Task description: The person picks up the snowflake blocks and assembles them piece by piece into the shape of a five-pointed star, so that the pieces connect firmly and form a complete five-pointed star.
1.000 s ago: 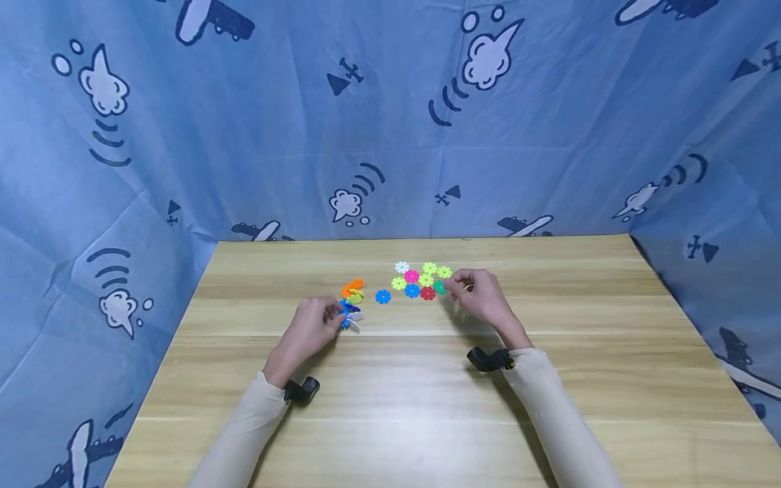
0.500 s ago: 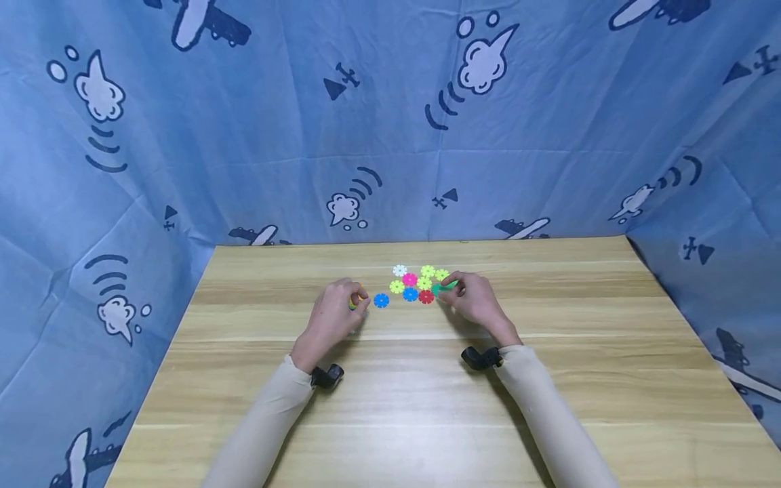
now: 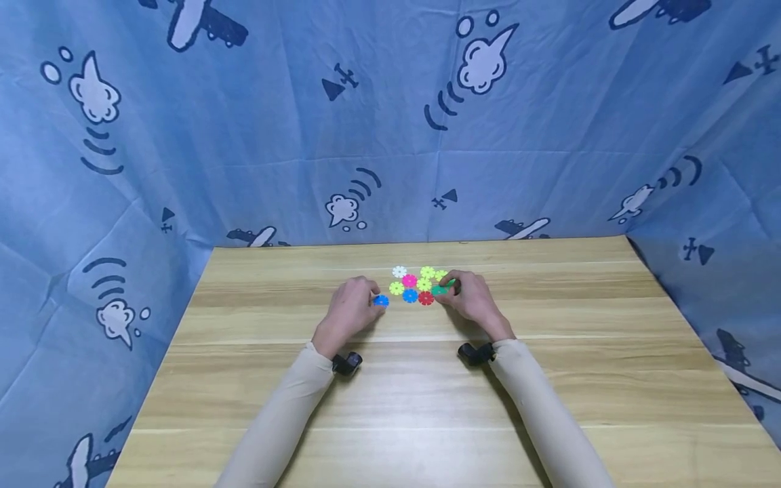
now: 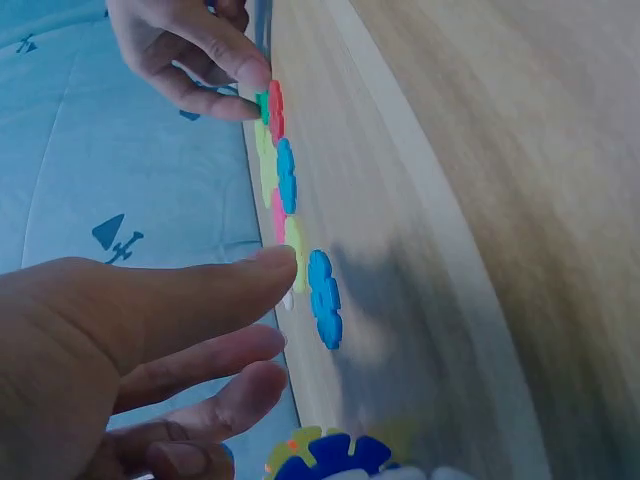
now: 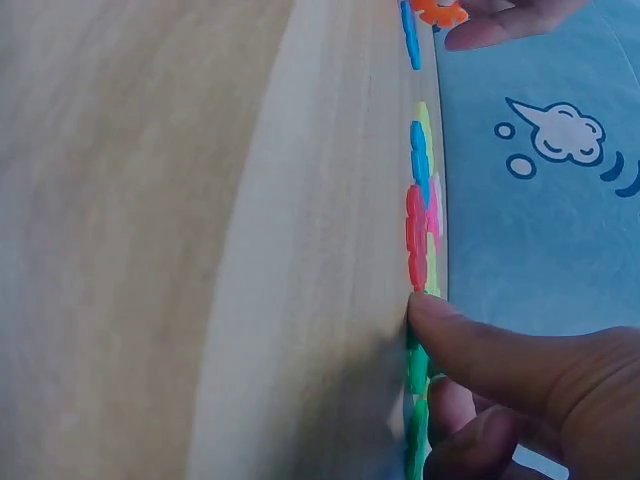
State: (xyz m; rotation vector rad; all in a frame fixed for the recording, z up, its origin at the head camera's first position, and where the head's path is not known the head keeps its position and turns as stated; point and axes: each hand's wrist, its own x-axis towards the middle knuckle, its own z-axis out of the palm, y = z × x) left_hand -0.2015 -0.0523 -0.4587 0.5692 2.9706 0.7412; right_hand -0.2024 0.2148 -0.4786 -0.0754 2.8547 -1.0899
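Observation:
In the head view my left hand [image 3: 352,306] is over the left end of a group of flat, notched plastic snowflake discs. Its thumb and fingers are spread around a blue disc [image 3: 381,300]; the left wrist view shows them apart from this blue disc [image 4: 325,300]. My right hand [image 3: 471,298] is at the group's right end, thumb and forefinger curled at the edges of a green disc [image 3: 439,290]. A second green disc [image 5: 418,440] lies beside its fingers. Near these are a red disc [image 3: 426,298], another blue disc [image 3: 409,295] and a pink disc [image 3: 409,280].
Several yellow-green discs [image 3: 427,272] and a white disc [image 3: 399,272] lie behind on the wooden table [image 3: 403,407]. More discs, including a dark blue one [image 4: 335,455], lie by the left hand, hidden from the head view. A blue printed curtain [image 3: 390,122] borders the table.
My left hand has moved right from the orange, yellow and blue pile to the lone blue disc. The right hand stays at the green disc; a second green disc now shows beside it.

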